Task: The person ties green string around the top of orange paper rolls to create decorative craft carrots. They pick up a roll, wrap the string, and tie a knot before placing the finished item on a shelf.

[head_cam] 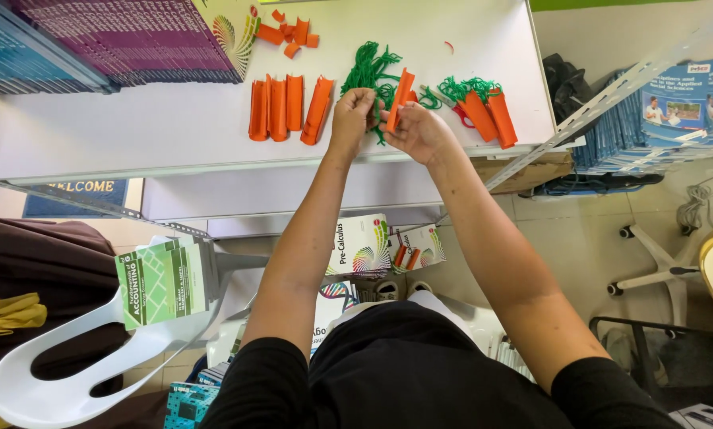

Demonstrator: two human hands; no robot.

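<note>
2 hands pinch 1 orange paper roll (399, 99) with green yarn (366, 70).

Between the fingertips of my right hand (417, 131) sits an orange roll (399, 99) of matt paper, smooth and stiff. My left hand (352, 119) pinches green yarn (368, 71), fuzzy and soft, just beside it. Left of my fingers lie more orange paper rolls (286, 107), equally matt. Under them all, the white tabletop (134, 119) looks smooth with a faint sheen. Beyond, stacked books (126, 36) show glossy paper covers.
</note>
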